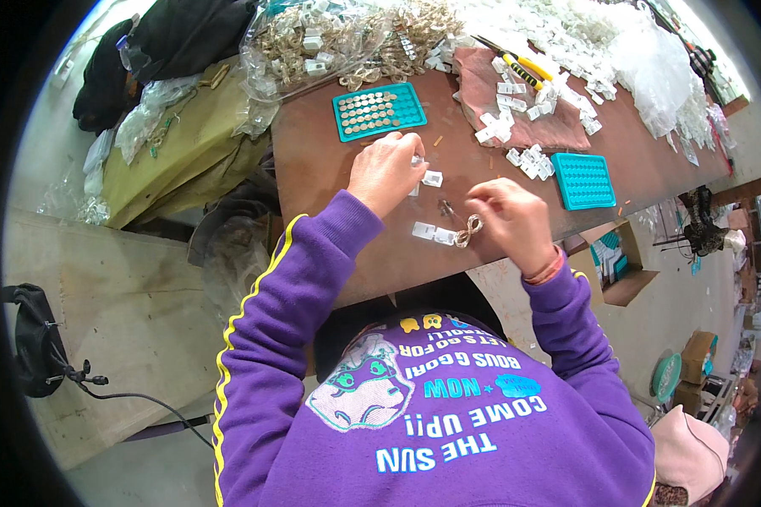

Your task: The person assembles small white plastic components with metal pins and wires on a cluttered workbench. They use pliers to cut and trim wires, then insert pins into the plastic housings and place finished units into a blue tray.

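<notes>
My left hand (386,175) is closed, its fingertips pinching a small white plastic piece (418,160) just below a teal tray (349,133) that holds rows of round, coin-like metal discs (369,112). Another white piece (432,178) lies by those fingertips. My right hand (516,224) hovers over the table with its fingers bent together; whatever they hold is too small to make out. Between both hands rest a pair of white plastic cases (434,232), and a looped bundle of thin copper-coloured wire (468,230) touches their right end.
Yellow-and-black-handled pliers (524,71) and several white cases lie on a pink cloth (473,84). A second teal tray (584,181) sits at right. Bagged wire bundles (313,34) and a white heap (583,34) line the far side. A cardboard box (630,283) stands below the table's right edge.
</notes>
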Tool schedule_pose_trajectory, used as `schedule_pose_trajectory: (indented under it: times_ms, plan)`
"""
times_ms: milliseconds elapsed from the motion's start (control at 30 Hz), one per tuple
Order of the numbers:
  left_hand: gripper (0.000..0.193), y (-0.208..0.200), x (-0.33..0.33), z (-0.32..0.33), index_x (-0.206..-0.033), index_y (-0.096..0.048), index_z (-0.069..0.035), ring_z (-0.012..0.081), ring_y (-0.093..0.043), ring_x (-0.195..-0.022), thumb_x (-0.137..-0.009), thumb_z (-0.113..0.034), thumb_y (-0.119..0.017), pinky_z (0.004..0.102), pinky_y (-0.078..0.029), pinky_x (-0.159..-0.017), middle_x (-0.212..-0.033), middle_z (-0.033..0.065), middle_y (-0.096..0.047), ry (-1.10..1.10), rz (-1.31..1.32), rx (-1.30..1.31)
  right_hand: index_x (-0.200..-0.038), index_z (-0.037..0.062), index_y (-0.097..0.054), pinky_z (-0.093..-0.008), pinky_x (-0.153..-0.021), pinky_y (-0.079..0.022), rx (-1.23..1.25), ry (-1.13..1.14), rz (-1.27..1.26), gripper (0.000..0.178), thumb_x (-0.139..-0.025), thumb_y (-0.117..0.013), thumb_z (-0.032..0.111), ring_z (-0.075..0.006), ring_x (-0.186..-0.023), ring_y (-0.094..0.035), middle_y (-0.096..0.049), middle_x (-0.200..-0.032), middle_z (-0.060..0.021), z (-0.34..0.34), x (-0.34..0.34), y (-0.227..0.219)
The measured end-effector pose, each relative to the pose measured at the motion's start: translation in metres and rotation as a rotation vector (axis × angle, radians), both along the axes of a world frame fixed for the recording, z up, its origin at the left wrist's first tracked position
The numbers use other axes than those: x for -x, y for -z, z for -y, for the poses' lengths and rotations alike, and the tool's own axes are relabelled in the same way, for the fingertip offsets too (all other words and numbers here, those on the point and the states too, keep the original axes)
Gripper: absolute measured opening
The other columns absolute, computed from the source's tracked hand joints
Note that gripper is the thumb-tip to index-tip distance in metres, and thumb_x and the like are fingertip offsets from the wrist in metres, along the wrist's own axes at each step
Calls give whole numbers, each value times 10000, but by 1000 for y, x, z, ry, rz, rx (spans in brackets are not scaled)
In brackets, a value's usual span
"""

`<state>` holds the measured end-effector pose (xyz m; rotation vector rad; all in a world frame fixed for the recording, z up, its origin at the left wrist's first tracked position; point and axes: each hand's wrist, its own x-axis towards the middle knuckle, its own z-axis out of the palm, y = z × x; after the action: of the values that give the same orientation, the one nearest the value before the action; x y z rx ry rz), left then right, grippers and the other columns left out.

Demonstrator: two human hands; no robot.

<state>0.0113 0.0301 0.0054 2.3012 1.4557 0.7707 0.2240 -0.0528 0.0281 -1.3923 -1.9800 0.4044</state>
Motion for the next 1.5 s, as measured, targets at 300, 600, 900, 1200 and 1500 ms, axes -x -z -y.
schedule_pose_trajectory:
  times_ms: [300,600,900,1200,1500]
  plan:
    - [106,-7,61,26,-983,-610,3,97,-598,-904,-877,3,-621,250,-487,-800,-929,24,-634,147,790,287,-853,77,-603,-398,-761,-507,-54,-101,336,276,-704,-760,248,-279,-863,-624,-633,-859,-102,-16,25,29]
    - [154,-15,75,69,-802,-578,9,224,-629,-668,-728,31,-711,312,-490,-615,-793,118,-581,21,72,50,-910,40,-614,-409,-718,-516,121,-169,20,258,-719,-733,164,-298,-795,-642,-636,-831,-123,-28,21,20]
    - [408,-27,56,58,-1318,-522,5,131,-621,-968,-918,-8,-600,238,-496,-816,-1020,44,-633,-95,1092,378,-1002,-11,-616,-299,-603,-523,376,-292,-512,219,-822,-705,76,-149,-682,-650,-640,-761,-74,-54,42,-8]
    - [353,-1,21,40,-1295,-470,59,156,-629,-1025,-970,-69,-518,282,-544,-905,-1168,113,-601,-49,1669,716,-1006,-13,-617,-245,-592,-523,623,-435,-741,182,-879,-704,85,-93,-677,-643,-669,-781,-54,-83,58,-12]
    - [224,2,21,46,-1155,-560,23,142,-654,-898,-967,-96,-584,276,-543,-805,-1021,70,-655,-72,1483,663,-879,3,-619,-236,-569,-511,570,-438,-508,280,-731,-829,115,-79,-656,-598,-613,-767,-15,-105,63,-7]
